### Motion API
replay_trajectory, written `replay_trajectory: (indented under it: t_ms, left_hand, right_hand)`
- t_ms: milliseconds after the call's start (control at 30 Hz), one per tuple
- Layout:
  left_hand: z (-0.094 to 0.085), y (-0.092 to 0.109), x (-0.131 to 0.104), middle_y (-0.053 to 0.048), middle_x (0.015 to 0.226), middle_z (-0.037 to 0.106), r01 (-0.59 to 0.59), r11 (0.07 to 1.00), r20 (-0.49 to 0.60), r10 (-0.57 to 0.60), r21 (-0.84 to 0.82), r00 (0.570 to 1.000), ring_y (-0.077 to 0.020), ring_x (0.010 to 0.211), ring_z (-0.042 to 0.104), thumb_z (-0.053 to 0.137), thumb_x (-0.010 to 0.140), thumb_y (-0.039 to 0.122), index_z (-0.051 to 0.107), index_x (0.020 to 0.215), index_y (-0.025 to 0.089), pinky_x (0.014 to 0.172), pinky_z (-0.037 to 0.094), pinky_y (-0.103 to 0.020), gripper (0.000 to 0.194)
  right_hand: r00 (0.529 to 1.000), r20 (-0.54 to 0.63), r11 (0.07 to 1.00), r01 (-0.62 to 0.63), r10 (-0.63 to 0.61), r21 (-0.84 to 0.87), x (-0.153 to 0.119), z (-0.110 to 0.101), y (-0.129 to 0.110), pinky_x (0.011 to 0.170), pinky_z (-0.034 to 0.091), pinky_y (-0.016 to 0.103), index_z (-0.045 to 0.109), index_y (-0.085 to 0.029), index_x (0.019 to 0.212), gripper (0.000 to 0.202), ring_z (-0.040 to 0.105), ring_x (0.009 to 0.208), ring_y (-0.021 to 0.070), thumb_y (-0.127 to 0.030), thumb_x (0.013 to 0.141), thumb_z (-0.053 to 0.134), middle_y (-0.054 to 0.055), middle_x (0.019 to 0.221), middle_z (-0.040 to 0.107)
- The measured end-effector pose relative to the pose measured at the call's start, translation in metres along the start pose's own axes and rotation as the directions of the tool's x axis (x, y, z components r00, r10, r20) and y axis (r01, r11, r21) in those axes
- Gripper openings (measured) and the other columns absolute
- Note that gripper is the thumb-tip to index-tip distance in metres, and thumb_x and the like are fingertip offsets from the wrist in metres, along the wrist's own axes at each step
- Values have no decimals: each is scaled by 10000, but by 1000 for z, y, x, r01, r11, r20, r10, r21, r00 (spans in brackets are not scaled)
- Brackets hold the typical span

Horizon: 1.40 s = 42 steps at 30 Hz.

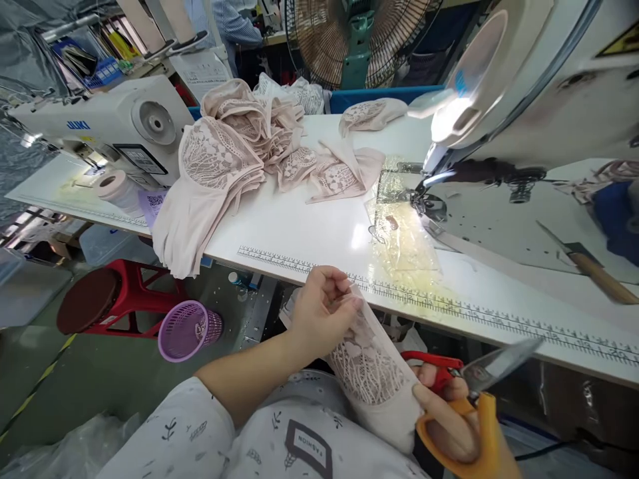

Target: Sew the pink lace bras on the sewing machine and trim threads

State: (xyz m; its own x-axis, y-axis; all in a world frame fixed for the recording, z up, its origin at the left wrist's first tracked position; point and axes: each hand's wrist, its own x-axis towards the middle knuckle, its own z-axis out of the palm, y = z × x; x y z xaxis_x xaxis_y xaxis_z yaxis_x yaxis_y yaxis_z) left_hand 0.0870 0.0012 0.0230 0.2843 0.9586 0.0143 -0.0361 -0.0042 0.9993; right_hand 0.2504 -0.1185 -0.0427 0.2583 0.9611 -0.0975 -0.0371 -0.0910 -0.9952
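Observation:
Near the table's front edge, my left hand (322,313) pinches the upper end of a pale pink lace piece (372,366). The piece stretches down to the right over my lap. At its lower right edge my right hand (444,399) holds the fabric between thumb and finger. That same hand also carries scissors (492,372) with one orange and one red handle, their blades pointing up to the right. A sewing machine needle area (424,199) stands lit beyond my hands, with a clear plastic sheet (404,246) beside it.
Stacked pink lace pieces (219,159) lie at the table's back left. Farther left is a white sewing machine (130,126). A wooden-handled tool (594,266) lies at right. Below left are a red stool (124,299) and purple basket (182,332). Behind are a fan (357,40) and a person's striped sleeve (232,23).

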Motion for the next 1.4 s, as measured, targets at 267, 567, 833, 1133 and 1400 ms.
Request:
replay_trajectory:
  t_ms: [267,567,833,1133,1400]
  left_hand:
    - [-8,-1,8,-16,907,500,-283,936,104,266,211,958,-52,600,475,520,815,185,377,1096,211,541,409,-183,316]
    - [-33,-6,11,2,849,469,-86,973,320,14,214,947,-76,706,494,523,790,140,392,1071,202,612,407,-181,316]
    - [-19,-24,-4,-2,851,511,-110,966,555,-41,236,831,-109,725,523,511,826,206,396,1115,217,632,427,-217,312]
    - [-13,-22,1,-3,832,557,-121,967,603,-40,225,797,-123,721,546,518,830,206,406,1107,212,669,438,-246,298]
    - [-7,-19,3,-26,878,613,-169,907,592,-102,385,800,-144,745,575,516,823,200,431,1119,205,650,432,-250,308]
  right_hand:
    - [992,86,970,-105,88,221,15,23,10,473,523,360,595,-264,716,286,604,465,207,-539,698,668,29,605,659]
    - [965,207,980,-184,164,82,16,53,27,544,547,299,660,-194,781,267,654,593,200,-421,675,754,48,693,696]
    - [995,66,994,-72,78,-84,29,13,-22,776,557,357,686,-247,862,261,667,843,230,-410,673,764,55,896,712]
    - [989,145,946,27,21,-322,41,20,-53,564,544,270,618,-239,755,191,635,627,180,-409,711,693,30,732,665]
    - [997,81,943,18,9,-331,39,21,-48,511,512,255,603,-234,771,158,595,558,152,-353,698,680,6,665,631]
